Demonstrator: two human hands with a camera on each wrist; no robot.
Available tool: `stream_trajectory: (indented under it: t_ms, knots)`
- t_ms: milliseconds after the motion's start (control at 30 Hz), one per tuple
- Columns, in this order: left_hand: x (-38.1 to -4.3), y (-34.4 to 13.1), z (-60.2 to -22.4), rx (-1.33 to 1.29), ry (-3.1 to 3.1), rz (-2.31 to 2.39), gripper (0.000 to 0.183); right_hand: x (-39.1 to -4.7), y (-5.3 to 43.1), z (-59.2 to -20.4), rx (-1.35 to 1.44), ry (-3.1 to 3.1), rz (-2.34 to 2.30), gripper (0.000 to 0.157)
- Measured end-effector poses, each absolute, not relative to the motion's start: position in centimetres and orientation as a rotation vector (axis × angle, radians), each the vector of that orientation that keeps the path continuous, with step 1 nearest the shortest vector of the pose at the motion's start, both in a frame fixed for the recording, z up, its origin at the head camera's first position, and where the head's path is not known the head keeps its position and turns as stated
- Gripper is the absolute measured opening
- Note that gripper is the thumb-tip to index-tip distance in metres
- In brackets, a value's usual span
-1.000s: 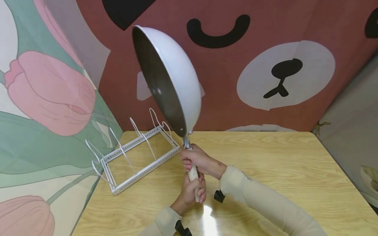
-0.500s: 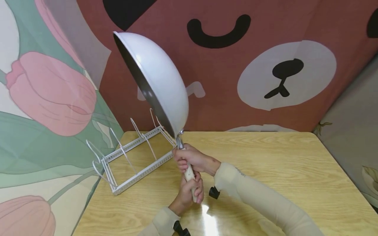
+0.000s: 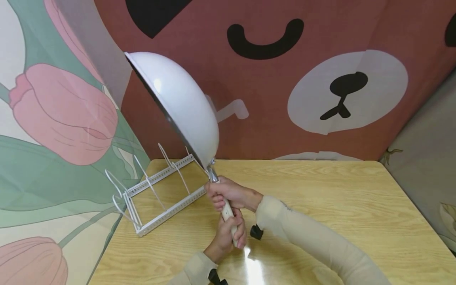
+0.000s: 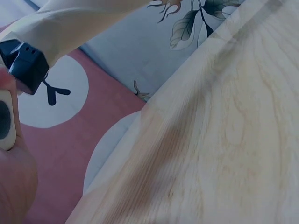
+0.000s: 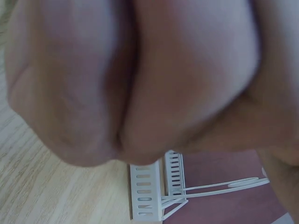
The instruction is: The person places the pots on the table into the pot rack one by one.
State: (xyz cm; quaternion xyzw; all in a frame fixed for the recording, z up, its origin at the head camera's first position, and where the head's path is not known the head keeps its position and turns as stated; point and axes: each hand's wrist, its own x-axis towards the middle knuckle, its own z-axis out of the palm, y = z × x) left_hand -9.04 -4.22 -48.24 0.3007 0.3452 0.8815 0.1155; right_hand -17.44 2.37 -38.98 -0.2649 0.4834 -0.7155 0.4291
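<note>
A white wok (image 3: 178,95) with a dark inside is held up in the head view, tilted to the left with its hollow side facing down and left. My right hand (image 3: 228,193) grips the pale handle close to the metal neck. Lower down, my left hand (image 3: 229,233) is wrapped round the handle's end. That handle end (image 4: 5,119) shows at the left edge of the left wrist view. Curled fingers of my right hand (image 5: 140,84) fill most of the right wrist view. Behind the wok's lower rim stands a white wire rack (image 3: 164,213), partly hidden by it.
The rack, with upright wire dividers (image 3: 151,182), sits on the left of the wooden table (image 3: 320,198). A printed bear cloth (image 3: 263,99) hangs behind the table, and a floral cloth (image 3: 64,118) hangs at the left.
The wok has swung left and down, tilting further over the rack, so less of its dark inside shows. Both hands have kept their grip, and the right has shifted slightly left.
</note>
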Motion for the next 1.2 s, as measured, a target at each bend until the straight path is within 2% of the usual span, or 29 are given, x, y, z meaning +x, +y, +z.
stream_trajectory:
  t_ms: [433, 1200]
  knots:
    - [-8.8, -4.5, -48.5, 0.889, 0.873, 2.560, 0.022, -18.0, 1.5, -39.4, -0.718, 1.052, -1.716, 0.022]
    - [-9.3, -4.9, -49.4, 0.872, 0.937, 2.586, 0.022, -18.4, 0.6, -40.2, -0.655, 1.159, -1.673, 0.019]
